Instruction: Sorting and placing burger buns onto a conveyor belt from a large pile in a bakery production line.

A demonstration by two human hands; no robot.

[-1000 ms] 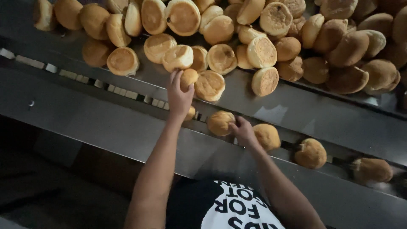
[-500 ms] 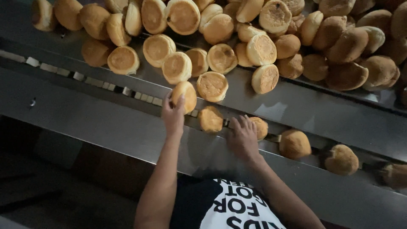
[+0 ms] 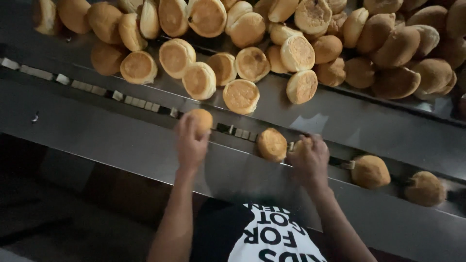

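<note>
I see a slanted stainless-steel chute [image 3: 340, 121] crossing the frame from upper left to lower right, with a narrow slotted conveyor track [image 3: 97, 90] along its lower edge. My left hand [image 3: 191, 143], at centre, is curled around a round golden-brown bread roll [image 3: 201, 120] sitting on the track. My right hand [image 3: 310, 157], right of centre, covers a second roll [image 3: 297, 145]; I cannot tell whether its fingers are closed on it. Between my hands lies a third roll [image 3: 272, 144]. Two more rolls [image 3: 370, 171] sit on the track toward the lower right. A heap of loose rolls [image 3: 310, 29], too many to count, fills the top edge. Bare steel stays open at left and below.
</note>
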